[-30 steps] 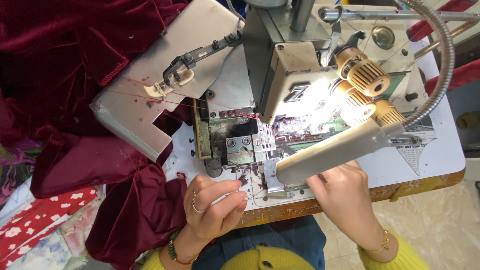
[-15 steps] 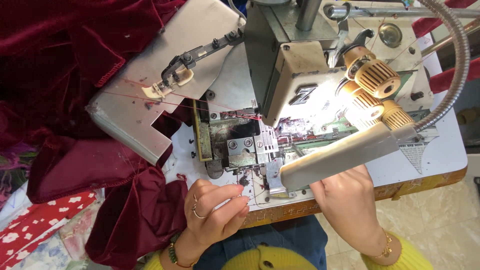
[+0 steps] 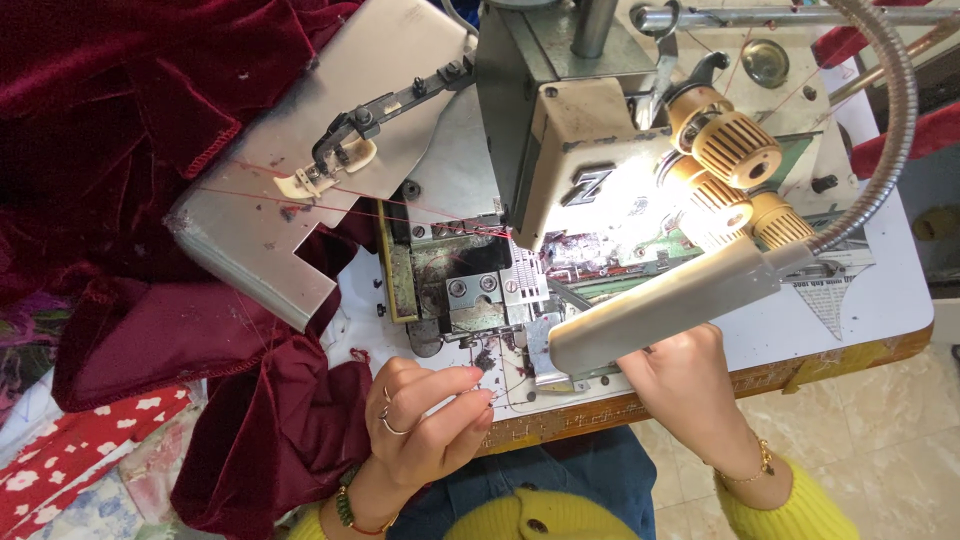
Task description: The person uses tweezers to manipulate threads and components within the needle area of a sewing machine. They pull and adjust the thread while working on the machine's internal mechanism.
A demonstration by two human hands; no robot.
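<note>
Left hand (image 3: 425,425) pinches red thread (image 3: 497,378) just before the sewing machine (image 3: 560,170); right hand (image 3: 690,385), grip hidden, reaches under the lamp (image 3: 665,305)

L hand (image 3: 425,425) fingers curled, tips pinched; R hand (image 3: 690,385) knuckles up, fingers hidden.

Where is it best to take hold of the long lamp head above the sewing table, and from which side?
Probably at the near, free end of the lamp head, approached from below on the person's side. It is a long, slim bar tilted over the table edge, with the machine crowding its top and the gooseneck joining its far end. The right hand is already beneath it.
</note>
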